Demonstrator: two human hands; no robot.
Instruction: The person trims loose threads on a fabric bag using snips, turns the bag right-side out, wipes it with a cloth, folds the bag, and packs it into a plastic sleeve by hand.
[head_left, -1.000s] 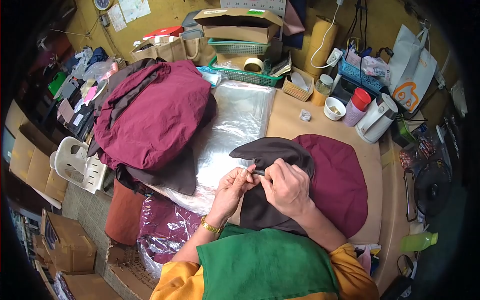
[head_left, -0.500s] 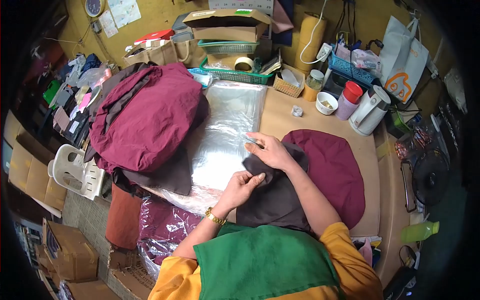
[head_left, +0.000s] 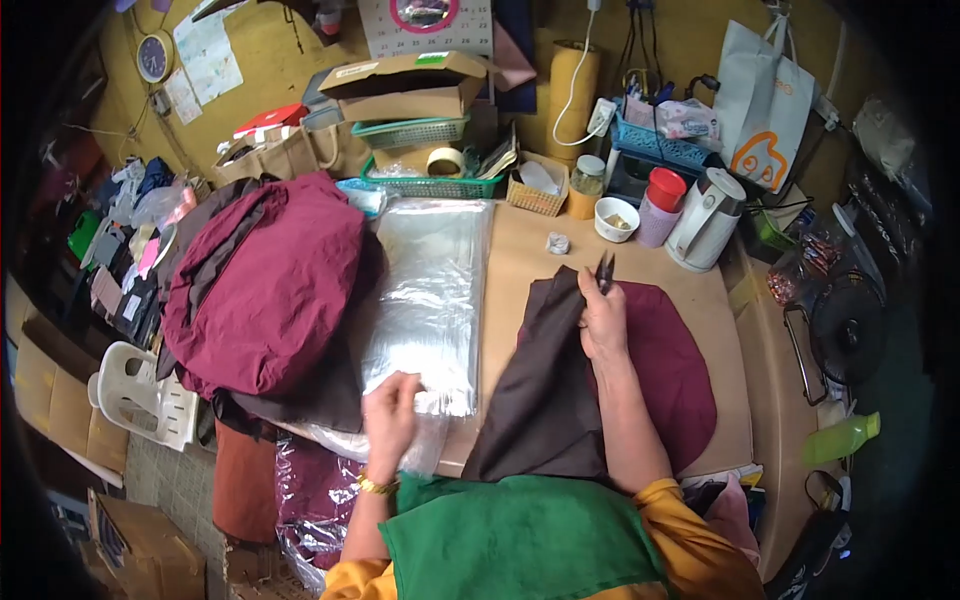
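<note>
In the head view my right hand (head_left: 605, 322) is closed around a pair of dark thread snips (head_left: 606, 272), blades pointing up. Against that hand's thumb side lies the raised end of a dark brown cloth (head_left: 540, 400), which drapes down toward my lap; whether the fingers also grip it, I cannot tell. A maroon cloth piece (head_left: 665, 370) lies under my right forearm. My left hand (head_left: 392, 418), somewhat blurred, hovers over the near edge of the clear plastic sheets (head_left: 430, 300). Its fingers are curled together in a pinch, and anything between them is too small to make out.
A heap of maroon and brown garments (head_left: 275, 290) covers the table's left side. Along the back stand green baskets (head_left: 430, 187), a wicker basket (head_left: 540, 197), a jar (head_left: 586, 187), a white bowl (head_left: 615, 222), a red-lidded tumbler (head_left: 660, 207) and an electric kettle (head_left: 706, 222).
My left hand has moved away from the brown cloth, leftward and down. My right hand has shifted right, the snips now upright, and the cloth stretches up beside it. The view has shifted too.
</note>
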